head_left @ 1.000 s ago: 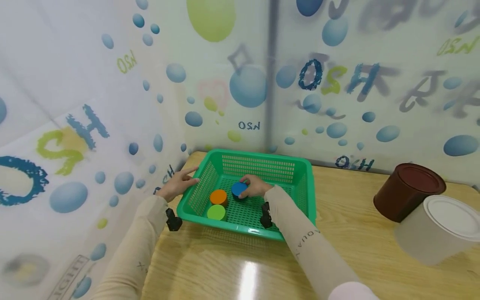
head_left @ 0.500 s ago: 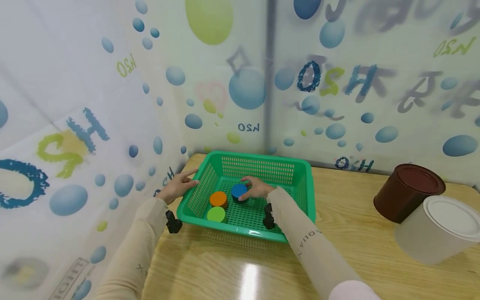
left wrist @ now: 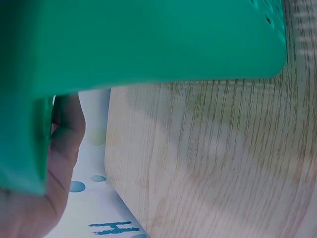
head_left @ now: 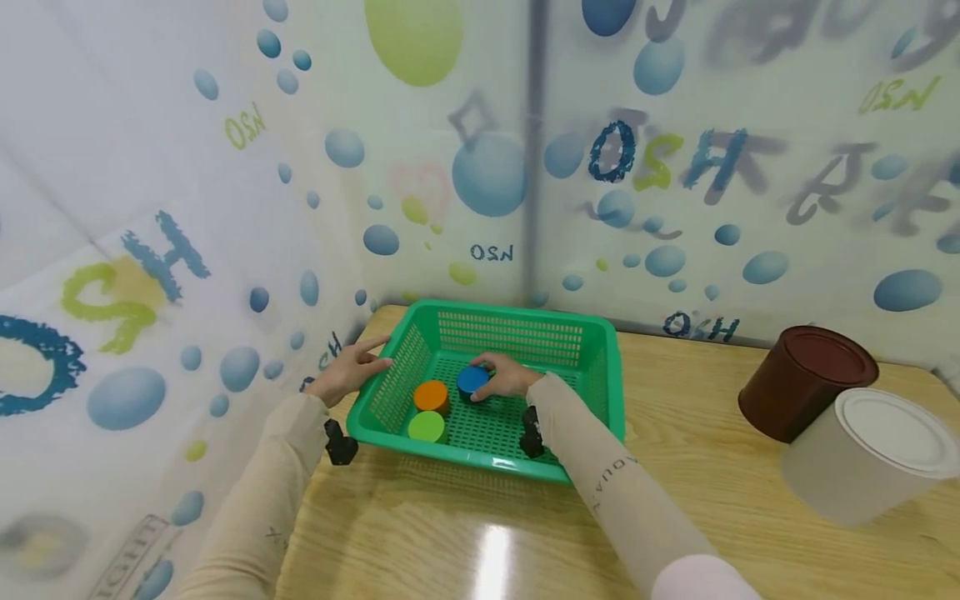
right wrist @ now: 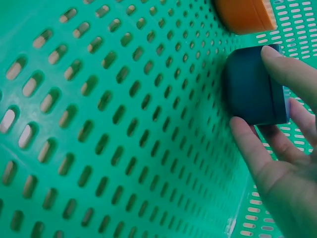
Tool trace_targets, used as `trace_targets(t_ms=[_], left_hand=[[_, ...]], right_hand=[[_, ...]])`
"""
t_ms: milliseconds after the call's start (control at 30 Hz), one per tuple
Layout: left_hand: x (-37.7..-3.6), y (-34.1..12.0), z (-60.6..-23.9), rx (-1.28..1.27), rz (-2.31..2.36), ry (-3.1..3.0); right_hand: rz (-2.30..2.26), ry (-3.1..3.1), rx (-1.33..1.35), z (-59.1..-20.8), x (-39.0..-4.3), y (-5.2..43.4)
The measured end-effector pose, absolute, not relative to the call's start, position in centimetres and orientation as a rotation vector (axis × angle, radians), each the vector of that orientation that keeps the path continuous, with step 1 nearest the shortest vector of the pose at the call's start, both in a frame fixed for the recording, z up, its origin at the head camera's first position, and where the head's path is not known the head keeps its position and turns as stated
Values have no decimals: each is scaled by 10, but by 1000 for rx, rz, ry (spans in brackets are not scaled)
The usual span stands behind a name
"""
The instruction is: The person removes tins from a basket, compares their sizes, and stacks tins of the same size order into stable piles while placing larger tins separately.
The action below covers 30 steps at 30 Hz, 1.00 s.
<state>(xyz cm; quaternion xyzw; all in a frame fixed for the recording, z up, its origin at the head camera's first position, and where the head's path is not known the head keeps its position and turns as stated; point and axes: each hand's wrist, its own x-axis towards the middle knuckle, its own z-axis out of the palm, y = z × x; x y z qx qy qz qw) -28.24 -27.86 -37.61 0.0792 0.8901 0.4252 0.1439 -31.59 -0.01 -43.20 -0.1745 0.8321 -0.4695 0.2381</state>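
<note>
We saw a green plastic basket [head_left: 491, 454] with a perforated, smooth wall, a matt blue block [right wrist: 252, 87] inside, and a glossy wood-grain table [head_left: 480, 533] that threw back glare.

Both arms wear long, close-fitting beige sleeves that reach to the wrists — the left sleeve [head_left: 258, 492] at the lower left of the head view, the right sleeve [head_left: 600, 475] at lower centre. Small dark lettering runs along each forearm, and a pale pink cuff [head_left: 701, 581] overlaps the right sleeve at the bottom edge. A small black device is strapped under each wrist — left one [head_left: 339, 442], right one [head_left: 532, 432].
</note>
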Motion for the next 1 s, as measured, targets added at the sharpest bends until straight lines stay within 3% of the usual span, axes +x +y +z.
trace_targets(t_ms=[400, 733, 1000], left_hand=[[-278, -280, -380, 238, 1247, 2557], [-281, -280, -376, 238, 1224, 2572], [-283, -279, -377, 238, 1229, 2575]], right_hand=[[-1293, 2279, -543, -391, -304, 13], [-1269, 2264, -744, -345, -290, 45], [-1268, 2293, -804, -332, -264, 79]])
